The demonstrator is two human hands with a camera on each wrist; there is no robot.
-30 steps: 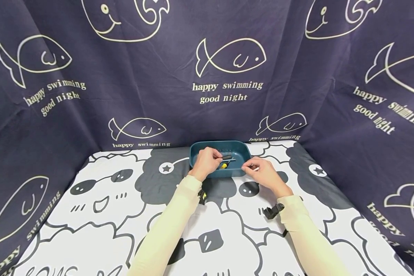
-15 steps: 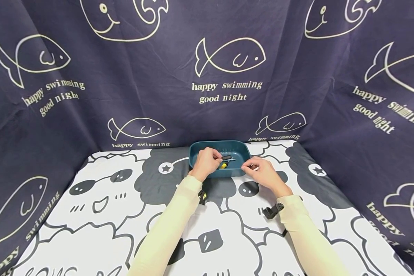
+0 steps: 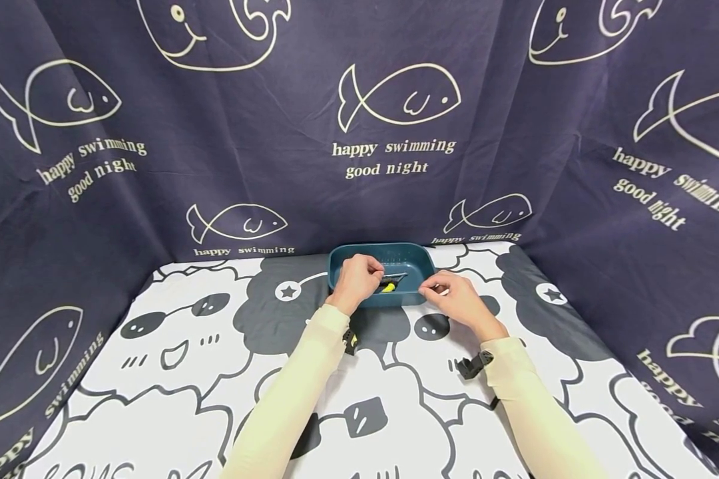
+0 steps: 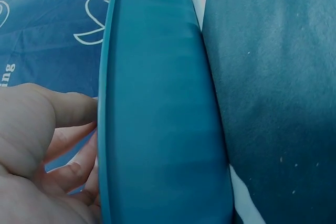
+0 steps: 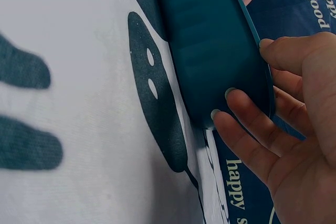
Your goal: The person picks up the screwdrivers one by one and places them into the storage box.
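Note:
A teal storage box (image 3: 395, 301) stands against the back curtain. Inside it lie a black ribbed object (image 3: 389, 281), a thin metal rod (image 3: 398, 275) and a small yellow piece (image 3: 388, 288). My left hand (image 3: 357, 278) reaches over the near-left rim, its fingertips bent together just above these things, with nothing visible between them. In the left wrist view the rim hides those fingertips. My right hand (image 3: 452, 301) grips the box's near-right corner. The right wrist view shows some of its fingers (image 5: 249, 135) against the outer wall and others behind the rim.
A white cloth (image 3: 174, 399) with dark cartoon prints covers the table. The dark blue curtain (image 3: 311, 206) with fish drawings hangs at the back and both sides. A black wrist mount (image 3: 476, 366) sits on the right forearm, another (image 3: 350, 341) on the left.
The black ribbed object has dropped from beside my left fingertips to below the rod, close to the yellow piece. My right hand stays at the box's corner.

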